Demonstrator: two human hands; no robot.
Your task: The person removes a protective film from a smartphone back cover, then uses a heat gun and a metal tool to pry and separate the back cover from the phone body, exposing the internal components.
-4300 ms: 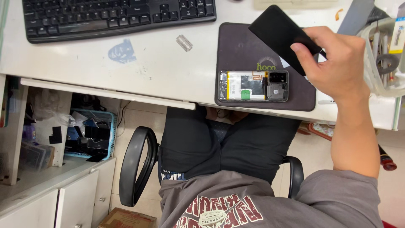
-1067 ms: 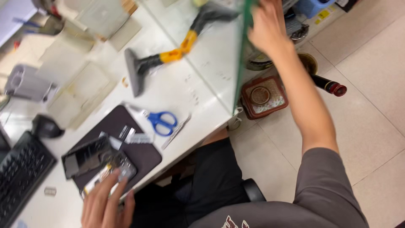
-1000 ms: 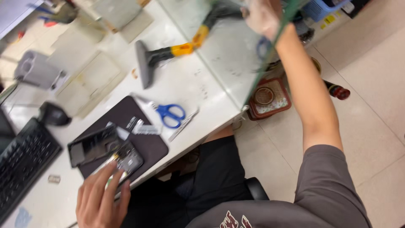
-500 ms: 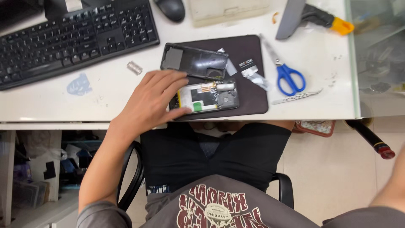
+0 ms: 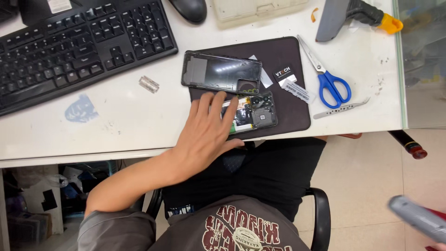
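Observation:
An opened phone (image 5: 260,114) with its insides showing lies on a dark mat (image 5: 292,51) at the desk's front edge. My left hand (image 5: 206,132) lies over its left half, fingers spread on top and thumb along its near edge. The phone's black back cover (image 5: 223,72) rests just beyond, inner side up. At the bottom right corner only a sliver of my right hand (image 5: 439,247) shows, holding a blurred grey tool (image 5: 418,218) above the floor, well apart from the desk.
Blue-handled scissors (image 5: 330,83) and metal tweezers (image 5: 341,109) lie right of the mat. A black keyboard (image 5: 79,46), a mouse (image 5: 188,8) and a small metal piece (image 5: 148,84) sit at left. A grey and yellow tool (image 5: 353,14) lies at back right. The chair's armrest (image 5: 320,218) is below.
My right arm came back from the glass shelf at right and now shows low at right with a grey tool. My left hand stays on the phone.

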